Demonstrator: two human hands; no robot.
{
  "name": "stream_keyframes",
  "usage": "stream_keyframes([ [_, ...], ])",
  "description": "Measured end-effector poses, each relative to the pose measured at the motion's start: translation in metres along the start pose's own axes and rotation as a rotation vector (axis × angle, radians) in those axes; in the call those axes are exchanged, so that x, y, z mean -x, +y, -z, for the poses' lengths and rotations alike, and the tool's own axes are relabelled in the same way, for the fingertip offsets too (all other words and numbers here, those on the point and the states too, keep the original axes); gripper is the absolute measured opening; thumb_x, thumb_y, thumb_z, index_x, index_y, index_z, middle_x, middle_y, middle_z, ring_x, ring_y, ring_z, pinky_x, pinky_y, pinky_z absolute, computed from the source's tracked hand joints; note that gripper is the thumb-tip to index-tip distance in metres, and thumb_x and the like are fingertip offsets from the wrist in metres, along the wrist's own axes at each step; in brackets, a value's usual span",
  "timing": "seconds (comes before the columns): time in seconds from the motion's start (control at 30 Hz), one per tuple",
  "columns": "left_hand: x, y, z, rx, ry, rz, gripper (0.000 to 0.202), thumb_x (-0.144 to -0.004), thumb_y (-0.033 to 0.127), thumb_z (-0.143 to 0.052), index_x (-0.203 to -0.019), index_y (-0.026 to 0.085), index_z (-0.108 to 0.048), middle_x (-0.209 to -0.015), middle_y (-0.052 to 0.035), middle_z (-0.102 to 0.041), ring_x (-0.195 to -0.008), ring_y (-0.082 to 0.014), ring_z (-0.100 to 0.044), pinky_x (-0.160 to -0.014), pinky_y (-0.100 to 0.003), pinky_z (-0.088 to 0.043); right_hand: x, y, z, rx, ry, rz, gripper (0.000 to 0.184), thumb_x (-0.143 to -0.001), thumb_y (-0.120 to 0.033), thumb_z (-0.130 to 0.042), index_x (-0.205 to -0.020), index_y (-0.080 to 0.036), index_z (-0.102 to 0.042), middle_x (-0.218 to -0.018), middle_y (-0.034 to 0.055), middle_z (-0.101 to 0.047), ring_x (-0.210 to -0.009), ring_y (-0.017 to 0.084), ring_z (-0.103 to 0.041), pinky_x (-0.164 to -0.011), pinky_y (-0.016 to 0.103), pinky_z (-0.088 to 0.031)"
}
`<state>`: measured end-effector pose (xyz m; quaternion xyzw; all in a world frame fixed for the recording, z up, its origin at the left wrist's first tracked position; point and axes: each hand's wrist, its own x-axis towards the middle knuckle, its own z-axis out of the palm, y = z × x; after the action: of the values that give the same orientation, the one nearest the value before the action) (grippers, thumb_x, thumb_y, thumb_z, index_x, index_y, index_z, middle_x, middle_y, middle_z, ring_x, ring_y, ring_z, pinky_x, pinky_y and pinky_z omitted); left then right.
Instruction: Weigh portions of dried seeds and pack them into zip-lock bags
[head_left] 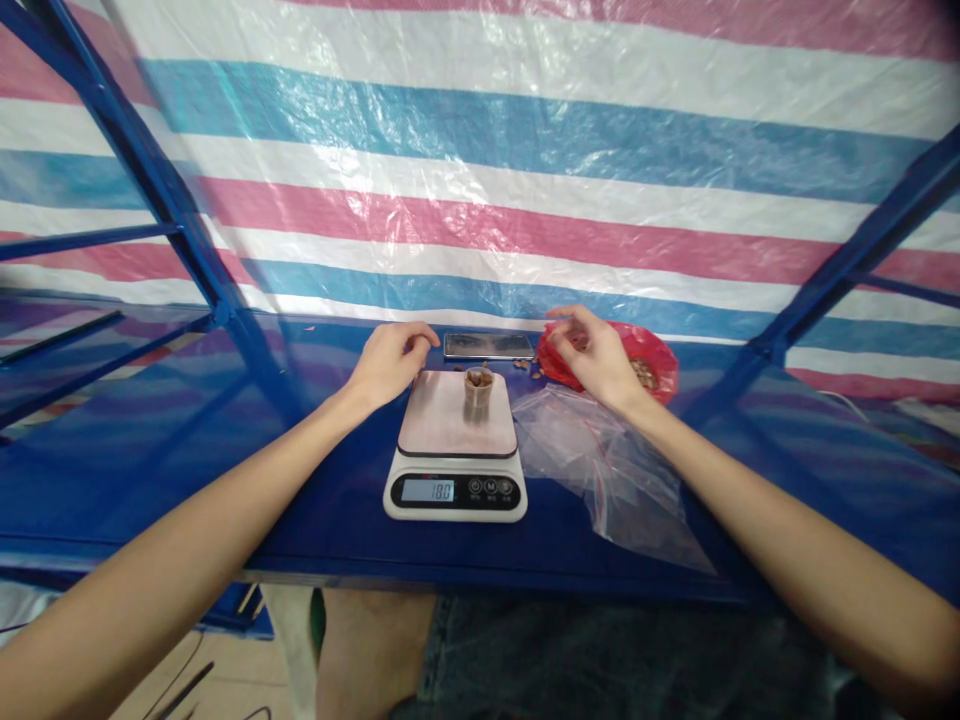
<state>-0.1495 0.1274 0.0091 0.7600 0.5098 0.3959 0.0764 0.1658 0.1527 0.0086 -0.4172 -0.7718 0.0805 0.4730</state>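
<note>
A white kitchen scale [457,488] with a metal plate stands on the blue shelf, its small display lit. On the plate sits a small clear cup [478,398] holding brown pieces. My left hand [391,362] rests at the plate's back left corner, fingers loosely bent, with nothing visible in it. Above a red plastic bag [664,362] of brown pieces hovers my right hand [596,355], its fingers curved and apart from the thumb. It covers part of the bag, and I see nothing in its grasp.
Clear zip bags [622,470] lie right of the scale, under my right forearm. Behind the scale is a dark flat phone-like device [489,346], with several loose brown pieces [523,366] nearby. Blue metal frames [150,170] flank a striped plastic sheet [525,220].
</note>
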Motion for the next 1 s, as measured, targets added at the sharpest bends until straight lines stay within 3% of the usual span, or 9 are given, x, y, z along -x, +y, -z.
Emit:
stream_keyframes([
  [0.27, 0.001, 0.000, -0.001, -0.003, 0.017, -0.015, 0.036, -0.085, 0.021, -0.043, -0.092, 0.016, -0.078, -0.064, -0.0015, -0.068, -0.061, -0.0170, -0.062, -0.066, -0.028, -0.046, 0.007, -0.006, -0.008, 0.027, -0.125, 0.053, 0.033, -0.088, -0.017, -0.054, -0.118, -0.017, -0.067, -0.087, 0.0048, -0.071, -0.077, 0.021, -0.067, -0.075, 0.033, -0.051],
  [0.87, 0.001, 0.000, -0.002, 0.027, 0.027, -0.013, 0.034, -0.086, 0.021, -0.044, -0.091, 0.017, -0.077, -0.062, -0.0007, -0.065, -0.059, -0.0166, -0.058, -0.063, -0.028, -0.043, 0.012, -0.007, -0.012, -0.014, -0.181, 0.047, 0.032, -0.089, -0.015, -0.054, -0.118, -0.017, -0.067, -0.084, 0.0034, -0.070, -0.071, 0.019, -0.069, -0.076, 0.033, -0.053],
  [1.0, 0.002, 0.006, -0.001, 0.074, -0.015, -0.048, 0.033, -0.089, 0.021, -0.045, -0.096, 0.018, -0.077, -0.069, -0.0006, -0.069, -0.062, -0.0163, -0.060, -0.066, -0.029, -0.043, 0.006, -0.014, -0.004, 0.009, -0.158, 0.052, 0.031, -0.090, -0.017, -0.054, -0.118, -0.017, -0.068, -0.085, 0.0034, -0.070, -0.075, 0.019, -0.068, -0.077, 0.032, -0.051],
])
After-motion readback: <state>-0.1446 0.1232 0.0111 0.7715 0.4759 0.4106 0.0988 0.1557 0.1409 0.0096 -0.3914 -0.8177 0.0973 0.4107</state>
